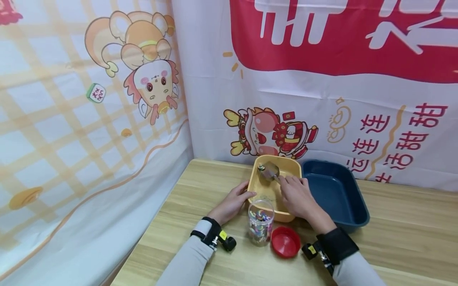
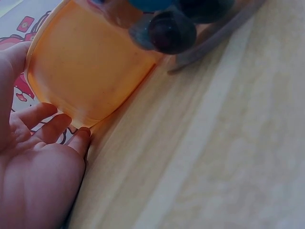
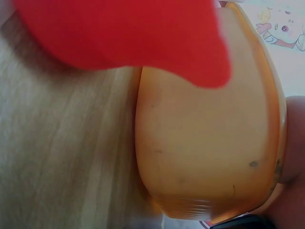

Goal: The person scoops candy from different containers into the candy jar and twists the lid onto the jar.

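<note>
My left hand [image 1: 232,202] grips the near left side of a yellow plastic basin [image 1: 255,180]. In the left wrist view its thumb lies at the rim and its fingers [image 2: 55,126] rest against the outer wall. My right hand [image 1: 297,194] reaches over the basin's right side and holds a metal spoon [image 1: 270,170] by the handle. The broad spoon head is inside the basin near the far left corner, with a small multicoloured piece [image 1: 261,167] at its edge. In the right wrist view the spoon is hidden, and the basin's outer wall [image 3: 205,133] fills the middle.
A clear jar [image 1: 261,226] with many small colourful pieces stands uncovered in front of the basin. Beside it lies a red lid [image 1: 286,242]. A dark blue basin [image 1: 363,204] adjoins the yellow one on the right. A printed cloth [image 1: 211,119] hangs behind the wooden table [image 1: 200,180].
</note>
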Demonstrator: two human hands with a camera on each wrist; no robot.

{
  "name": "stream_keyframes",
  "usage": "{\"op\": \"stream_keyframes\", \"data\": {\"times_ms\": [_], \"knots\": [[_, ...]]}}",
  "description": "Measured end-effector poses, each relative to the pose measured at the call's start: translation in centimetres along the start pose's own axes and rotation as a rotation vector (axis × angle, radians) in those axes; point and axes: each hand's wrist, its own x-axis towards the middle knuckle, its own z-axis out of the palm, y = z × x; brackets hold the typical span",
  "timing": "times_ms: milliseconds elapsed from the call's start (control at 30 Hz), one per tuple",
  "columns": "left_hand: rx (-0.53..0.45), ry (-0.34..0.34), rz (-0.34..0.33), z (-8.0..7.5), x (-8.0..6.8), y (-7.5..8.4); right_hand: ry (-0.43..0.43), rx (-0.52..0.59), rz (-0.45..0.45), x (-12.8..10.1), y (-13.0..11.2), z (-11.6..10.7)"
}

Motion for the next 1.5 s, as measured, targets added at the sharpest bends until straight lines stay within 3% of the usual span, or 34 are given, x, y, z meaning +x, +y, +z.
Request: {"op": "stream_keyframes", "data": {"times_ms": [333, 600, 833, 1033, 1200, 1333, 1500], "knots": [[0.010, 0.003, 0.006, 0.0, -0.1, -0.3, 0.016, 0.010, 0.014, -0.1, 0.1, -0.4], [0.026, 0.021, -0.004, 0.1, 0.2, 0.0, 0.039, 0.082, 0.044, 0.3, 1.5, -2.3], [0.049, 0.023, -0.007, 0.0, 0.1, 0.2, 0.213, 0.200, -0.014, 0.1, 2.6, -4.6], [0.041, 0.005, 0.002, -0.1, 0.0, 0.0, 0.431, 0.375, -0.151, -0.5, 3.1, -7.3], [0.041, 0.011, -0.002, -0.1, 0.0, -0.1, 0.518, 0.474, -0.196, -2.0, 3.1, -10.6], [0.046, 0.012, -0.007, 0.0, -0.1, -0.1, 0.509, 0.520, -0.195, -3.7, 3.3, -13.4], [0.068, -0.003, 0.017, -0.3, 0.1, -0.1, 0.346, 0.574, -0.170, -5.8, 3.7, -16.4]]}}
